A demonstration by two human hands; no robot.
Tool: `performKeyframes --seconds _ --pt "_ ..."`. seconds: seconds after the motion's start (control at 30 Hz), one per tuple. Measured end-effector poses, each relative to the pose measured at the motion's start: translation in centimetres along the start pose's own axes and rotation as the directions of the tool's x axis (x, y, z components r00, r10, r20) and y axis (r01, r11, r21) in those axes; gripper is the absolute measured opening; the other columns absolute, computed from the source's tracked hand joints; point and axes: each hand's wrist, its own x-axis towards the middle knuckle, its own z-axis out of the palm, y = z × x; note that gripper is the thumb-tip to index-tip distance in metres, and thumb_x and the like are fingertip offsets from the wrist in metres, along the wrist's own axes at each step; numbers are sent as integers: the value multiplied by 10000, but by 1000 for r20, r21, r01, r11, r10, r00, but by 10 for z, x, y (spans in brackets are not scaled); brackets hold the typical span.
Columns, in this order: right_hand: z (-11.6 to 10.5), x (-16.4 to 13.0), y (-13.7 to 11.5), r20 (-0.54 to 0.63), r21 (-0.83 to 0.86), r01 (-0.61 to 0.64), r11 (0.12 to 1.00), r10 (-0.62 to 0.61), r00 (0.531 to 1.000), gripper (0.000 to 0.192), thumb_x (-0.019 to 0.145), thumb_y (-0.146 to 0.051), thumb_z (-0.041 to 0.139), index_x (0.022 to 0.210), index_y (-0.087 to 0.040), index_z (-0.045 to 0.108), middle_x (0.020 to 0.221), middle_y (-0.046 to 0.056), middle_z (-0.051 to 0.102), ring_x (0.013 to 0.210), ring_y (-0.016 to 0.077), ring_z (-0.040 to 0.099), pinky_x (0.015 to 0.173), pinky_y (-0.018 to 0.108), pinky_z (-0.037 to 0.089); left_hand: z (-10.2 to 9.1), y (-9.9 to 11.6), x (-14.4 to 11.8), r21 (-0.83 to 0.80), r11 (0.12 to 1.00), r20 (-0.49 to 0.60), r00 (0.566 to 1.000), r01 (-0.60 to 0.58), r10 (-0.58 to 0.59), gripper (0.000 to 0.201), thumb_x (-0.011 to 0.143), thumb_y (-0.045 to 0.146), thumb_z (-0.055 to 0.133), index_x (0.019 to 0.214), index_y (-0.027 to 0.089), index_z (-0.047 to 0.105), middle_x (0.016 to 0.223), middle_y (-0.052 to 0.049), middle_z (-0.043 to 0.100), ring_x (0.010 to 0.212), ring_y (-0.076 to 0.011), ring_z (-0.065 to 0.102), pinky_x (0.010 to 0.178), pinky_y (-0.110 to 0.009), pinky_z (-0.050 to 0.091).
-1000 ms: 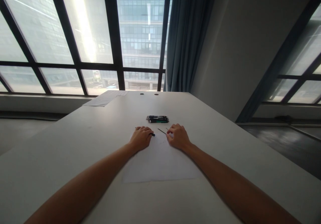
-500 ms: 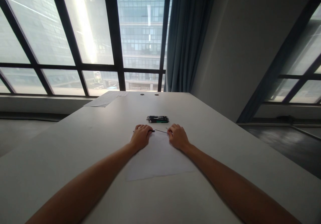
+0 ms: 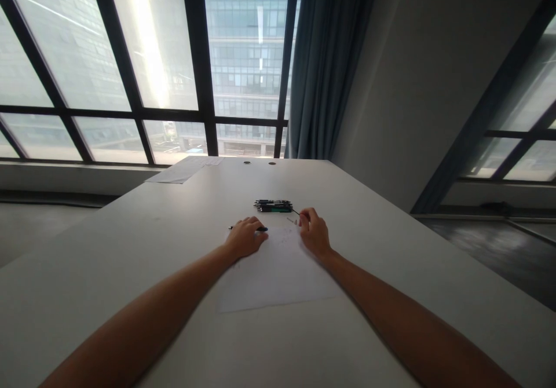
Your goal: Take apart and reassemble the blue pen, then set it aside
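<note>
Your hands rest on the white table [image 3: 130, 243], a paper sheet [image 3: 278, 275] between them. Your left hand [image 3: 245, 237] grips a dark pen [image 3: 260, 229]; your right hand [image 3: 313, 233] pinches a thin refill [image 3: 295, 211], the pen pile [image 3: 273, 205] just beyond.

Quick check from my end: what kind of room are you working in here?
Most likely an office or meeting room: a long white table with cable holes, tall dark-framed windows facing an office tower, and pens and a paper sheet by the hands.
</note>
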Motion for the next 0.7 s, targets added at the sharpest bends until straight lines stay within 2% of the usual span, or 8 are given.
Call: performKeyframes --seconds 0.17,0.27,0.4,0.47,0.63,0.7 --pt "0 0 4 -24 51 -71 996 73 997 156 888 -300 401 868 -224 536 685 3 627 639 180 587 622 273 387 -1 -6 2 -60 996 55 996 -61 64 188 865 349 598 954 222 704 1076 -41 676 997 -227 616 909 -369 480" --pt "0 -1 4 3 24 -11 1000 11 1000 146 875 -279 409 869 -221 542 690 8 628 654 184 581 646 279 390 -3 -5 1 -25 997 30 997 -68 69 200 882 366 587 965 222 696 1056 -42 679 993 -229 611 899 -379 471" --pt "1 -2 3 28 -28 98 995 -98 995 127 855 -252 422 830 -213 540 751 28 641 706 189 572 700 294 392 -7 1 0 103 994 -116 993 -21 33 273 957 373 460 1029 190 649 1039 -70 669 978 -240 595 867 -402 462" --pt "2 -2 3 37 -29 135 990 -134 990 122 855 -244 424 822 -210 537 766 31 643 722 189 570 725 300 394 -8 4 -1 147 989 -154 988 11 12 273 978 322 407 1076 178 617 1053 -80 661 982 -238 590 853 -393 464" --pt "3 -3 4 44 -30 184 983 -182 982 123 868 -231 421 828 -208 535 768 31 640 726 186 563 751 307 392 -10 9 0 151 987 -156 987 61 -38 291 977 234 384 1228 179 520 1051 -79 668 972 -219 607 832 -359 479" --pt "4 -3 4 39 -33 185 982 -184 982 120 870 -226 422 829 -208 535 770 30 641 723 185 562 752 309 390 -10 9 0 142 987 -148 987 76 -55 280 967 223 404 1219 184 520 1015 -72 673 942 -215 617 815 -350 487"
